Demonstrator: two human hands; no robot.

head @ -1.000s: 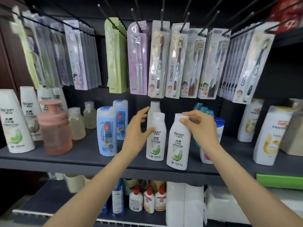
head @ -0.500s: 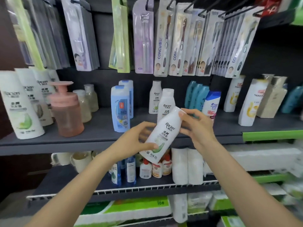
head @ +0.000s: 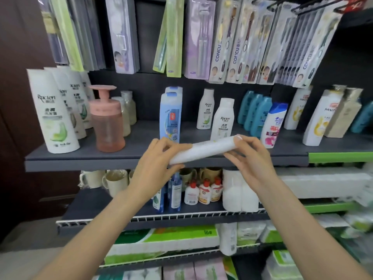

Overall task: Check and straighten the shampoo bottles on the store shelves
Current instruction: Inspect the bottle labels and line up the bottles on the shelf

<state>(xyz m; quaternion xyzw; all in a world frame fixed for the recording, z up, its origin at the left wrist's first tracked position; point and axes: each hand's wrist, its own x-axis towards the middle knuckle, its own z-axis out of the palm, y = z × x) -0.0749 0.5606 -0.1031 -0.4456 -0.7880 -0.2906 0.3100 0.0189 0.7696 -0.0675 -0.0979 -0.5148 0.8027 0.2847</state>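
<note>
Two hands, left hand (head: 155,158) and right hand (head: 250,156), around white shampoo bottle (head: 203,151).

White shampoo bottle (head: 203,151) lying near-horizontal, off shelf, label hidden.

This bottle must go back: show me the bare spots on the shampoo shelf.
Bare shelf lies between the pink dispenser and blue bottle, and along the front edge before the small white bottle. Right of it, the teal bottles crowd.

left hand (head: 159,158): my fingers curled, pinching | right hand (head: 250,156): my fingers curled, pinching | both forearms reaching forward
</note>
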